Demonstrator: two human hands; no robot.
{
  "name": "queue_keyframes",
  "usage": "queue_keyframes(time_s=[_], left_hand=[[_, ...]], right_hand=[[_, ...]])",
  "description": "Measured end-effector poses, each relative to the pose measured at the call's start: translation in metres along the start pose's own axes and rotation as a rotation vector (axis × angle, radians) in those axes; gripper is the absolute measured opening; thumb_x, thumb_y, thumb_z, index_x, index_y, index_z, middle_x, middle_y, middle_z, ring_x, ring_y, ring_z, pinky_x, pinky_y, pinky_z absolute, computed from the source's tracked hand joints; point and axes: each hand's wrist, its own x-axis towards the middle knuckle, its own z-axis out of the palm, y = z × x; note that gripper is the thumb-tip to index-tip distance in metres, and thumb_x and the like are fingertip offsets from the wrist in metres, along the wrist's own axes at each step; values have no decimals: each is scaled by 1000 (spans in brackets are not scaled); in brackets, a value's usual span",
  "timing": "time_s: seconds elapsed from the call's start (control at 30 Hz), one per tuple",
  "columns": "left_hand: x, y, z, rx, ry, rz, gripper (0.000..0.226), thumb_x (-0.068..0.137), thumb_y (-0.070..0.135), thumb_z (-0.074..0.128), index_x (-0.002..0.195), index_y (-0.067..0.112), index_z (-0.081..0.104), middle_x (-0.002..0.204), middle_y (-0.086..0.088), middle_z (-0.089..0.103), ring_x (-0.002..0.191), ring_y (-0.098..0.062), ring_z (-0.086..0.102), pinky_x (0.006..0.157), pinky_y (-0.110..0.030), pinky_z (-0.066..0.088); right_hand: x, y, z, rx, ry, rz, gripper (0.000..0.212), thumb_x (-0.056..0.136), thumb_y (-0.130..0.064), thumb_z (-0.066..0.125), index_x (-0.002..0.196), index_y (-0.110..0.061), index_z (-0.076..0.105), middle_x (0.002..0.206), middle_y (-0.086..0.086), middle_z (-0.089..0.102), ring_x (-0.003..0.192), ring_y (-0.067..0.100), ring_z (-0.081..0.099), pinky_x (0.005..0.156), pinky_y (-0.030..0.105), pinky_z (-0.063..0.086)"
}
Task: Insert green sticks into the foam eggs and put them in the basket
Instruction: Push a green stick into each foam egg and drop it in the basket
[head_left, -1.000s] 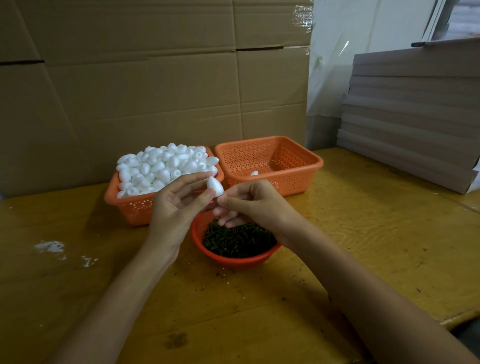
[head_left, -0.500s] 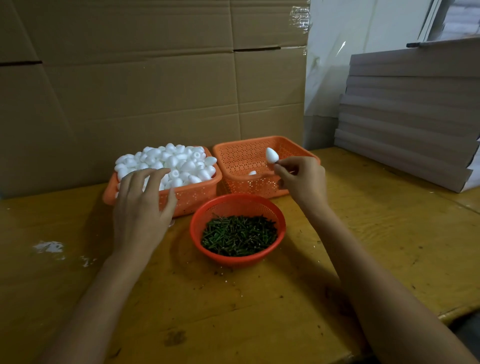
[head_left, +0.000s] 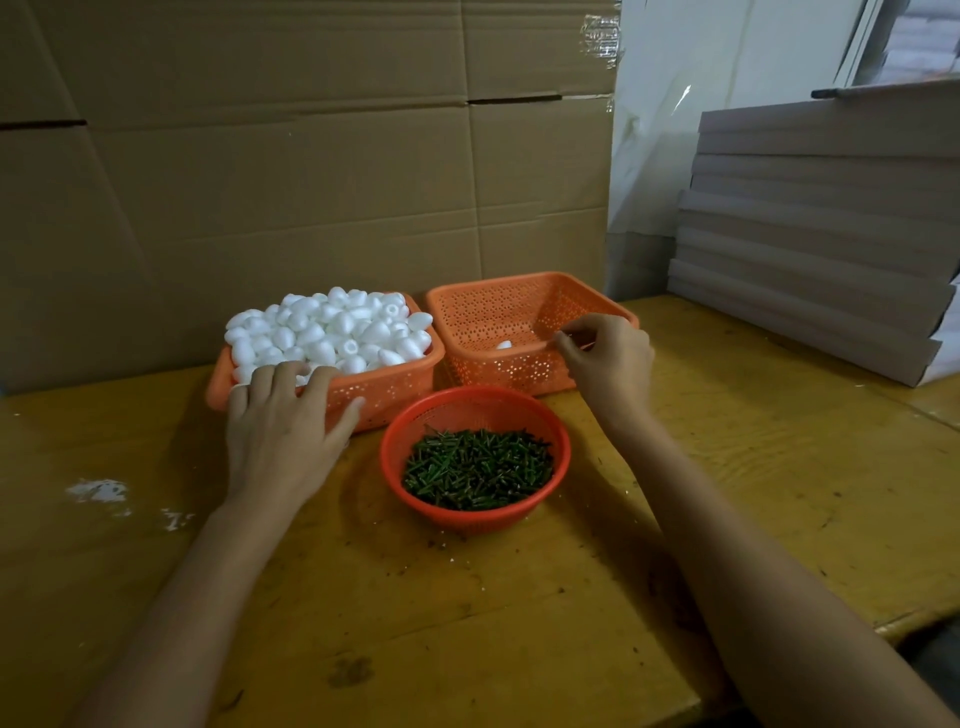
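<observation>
At the far left we see a white smear (head_left: 98, 491) on the wooden table (head_left: 727, 493), near the left forearm. The left hand (head_left: 283, 431) lies palm down over the near rim of the left basket (head_left: 395, 387). Its fingers are spread apart and fairly straight, with the tips resting among the foam eggs (head_left: 332, 332) heaped above that basket's rim; we cannot tell whether any egg is being taken up under them. The thumb points out to the right along the basket's front wall. Just right of this hand, nearer to us than both baskets, stands the round red bowl (head_left: 565, 441), which holds the pile of green sticks (head_left: 478, 467); neither hand touches it. Behind the bowl and just beside the full basket sits the right basket (head_left: 519, 306), and one finished egg (head_left: 504, 344) lies on its floor near the front wall. The right hand (head_left: 613, 364) hangs over that basket's near right corner, its fingers loosely curled and the thumb and forefinger tips close together; we see nothing held between them. Further right a stack of grey boards (head_left: 821, 234) rests on the table's edge, and a wall of brown cardboard (head_left: 311, 182) stands behind the baskets.
</observation>
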Motion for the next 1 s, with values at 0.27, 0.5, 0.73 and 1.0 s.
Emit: queue_keyframes(time_s=[0.27,0.5,0.73,1.0], left_hand=[[2,5,-4,57,-45,-36,47,102,47,60,112,3,73,113,-19,73,110,-40,59,92,-53,46],[3,8,-8,-17,-33,-104,41,101,42,62,95,3,72,99,-16,75,105,-38,54,84,-52,48],[5,6,-8,-28,-26,-94,43,101,46,62,93,6,72,102,-14,75,111,-35,55,89,-50,48],[4,2,-2,-73,11,-52,42,99,36,69,118,-1,73,136,-20,67,127,-40,60,102,-57,48]], right_hand=[[-7,-16,-7,77,53,-52,12,97,-28,74,100,-20,81,83,-12,75,67,-2,67,67,14,55],[-13,-25,-14,209,32,-44,15,96,-26,75,102,-13,80,87,-5,76,73,9,73,71,38,65],[-14,-27,-13,237,18,-24,13,96,-25,75,100,-14,80,85,-7,75,71,7,72,67,37,65],[-14,-27,-14,237,2,-20,10,96,-26,76,97,-17,80,80,-11,74,66,8,72,65,40,65]])
